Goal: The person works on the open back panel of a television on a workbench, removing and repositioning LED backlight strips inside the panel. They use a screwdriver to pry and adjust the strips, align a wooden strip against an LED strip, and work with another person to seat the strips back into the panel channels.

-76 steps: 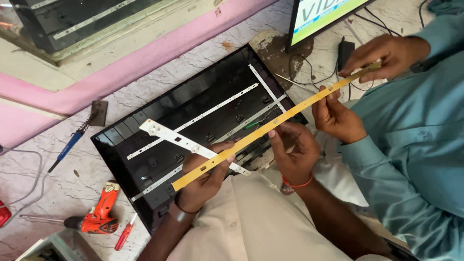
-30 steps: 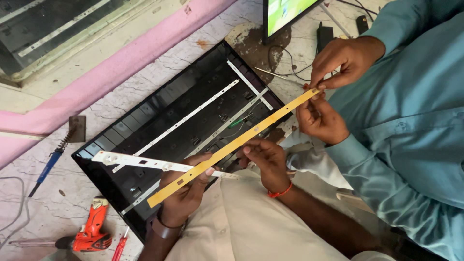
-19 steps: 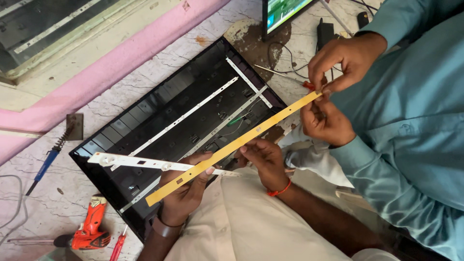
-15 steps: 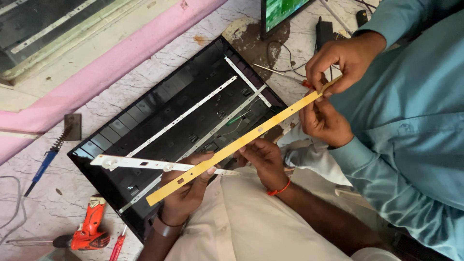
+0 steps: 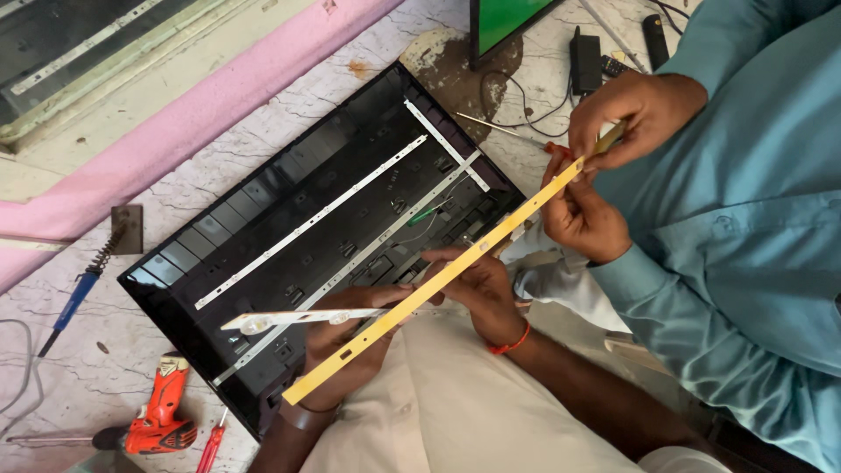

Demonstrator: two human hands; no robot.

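Note:
A long yellow strip (image 5: 455, 271) runs diagonally above a black flat-screen back panel (image 5: 263, 219). My left hand (image 5: 350, 346) grips the strip near its lower end. It also holds a thin white light strip (image 5: 280, 320) that sticks out to the left. My right hand (image 5: 480, 287) pinches the yellow strip near its middle. A co-worker in a teal shirt holds the far end with both hands (image 5: 613, 123). Several white light strips (image 5: 315, 223) lie inside the panel.
On the marble floor lie an orange power drill (image 5: 162, 416), a red screwdriver (image 5: 211, 445) and a blue-handled soldering iron (image 5: 74, 298). A pink board (image 5: 175, 131) lies behind the panel. A green-lit screen (image 5: 504, 17) and a black adapter (image 5: 584, 61) are at the top.
The white light strip in my left hand has drawn in to the right. The yellow strip stays held by me and the co-worker, whose upper hand has shifted along its far end.

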